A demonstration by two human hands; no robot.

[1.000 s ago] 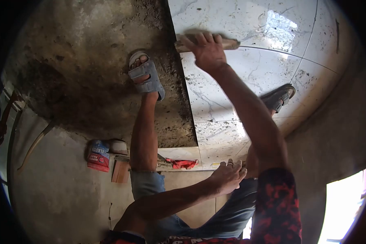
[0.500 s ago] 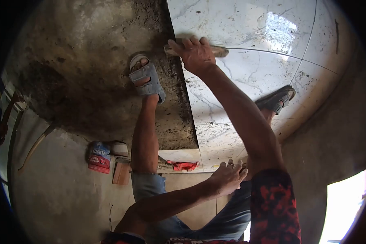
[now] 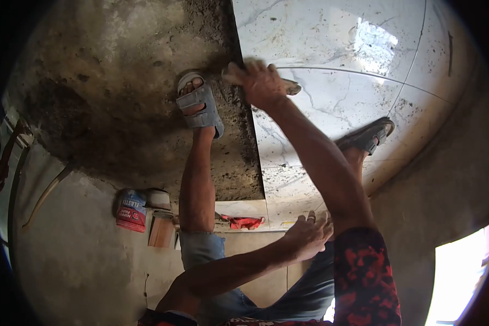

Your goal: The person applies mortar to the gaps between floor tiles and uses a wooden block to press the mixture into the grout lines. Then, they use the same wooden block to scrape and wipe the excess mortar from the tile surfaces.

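My right hand [image 3: 264,86] is wrapped over a short, dirty wooden piece [image 3: 293,87], which lies across the edge between the white marbled tiles [image 3: 320,100] and the bare, rough floor [image 3: 119,108]. Both ends of the piece show beside my fingers, and the hand is a little blurred. Down by my right knee, my left hand [image 3: 308,239] has loosely bent fingers, somewhat apart, with a ring on one. I see nothing held in it.
My sandaled feet stand on the rough floor [image 3: 198,103] and on the tiles [image 3: 369,136]. A paint tub [image 3: 131,211], a brown block [image 3: 161,231] and a red cloth [image 3: 243,222] lie near the wall. A curved handle [image 3: 48,195] leans at the left.
My right hand and the wooden piece have shifted slightly downward in view, and the piece is now more tilted, its right end lower. My left hand has moved slightly right.
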